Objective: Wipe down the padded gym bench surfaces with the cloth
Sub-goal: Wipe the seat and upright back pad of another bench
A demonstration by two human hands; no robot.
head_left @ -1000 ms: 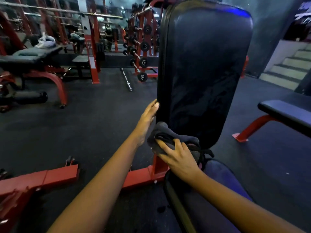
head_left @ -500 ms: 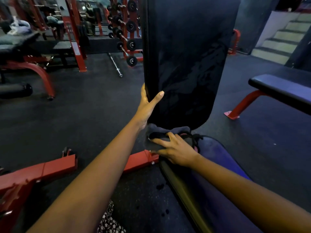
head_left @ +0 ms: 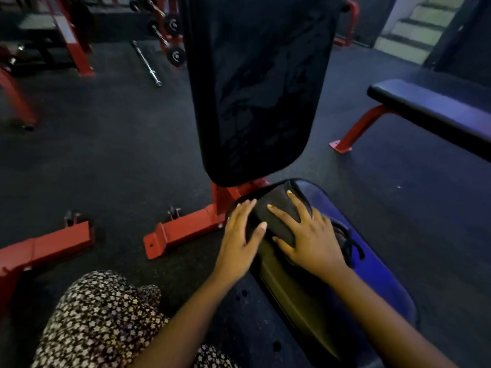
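Observation:
The bench's upright black back pad [head_left: 260, 83] stands ahead of me, and its seat pad [head_left: 372, 266] runs toward me at lower right. A dark grey cloth [head_left: 276, 211] lies on the far end of the seat pad. My right hand [head_left: 310, 235] presses flat on the cloth with fingers spread. My left hand [head_left: 239, 235] rests on the seat pad's left edge, its straight fingers touching the cloth's left side. A black cord [head_left: 350, 243] trails from the cloth to the right of my right hand.
The bench's red steel base [head_left: 186, 229] sits on the dark rubber floor, with another red frame [head_left: 45, 248] at left. A second flat bench [head_left: 430, 110] stands at right. A barbell [head_left: 146, 62] and weight racks lie behind. My patterned clothing [head_left: 101, 322] shows at bottom left.
My left hand let go of the back pad's left edge and came down onto the seat pad beside the cloth. My right hand slid the cloth from the back pad's base onto the seat pad.

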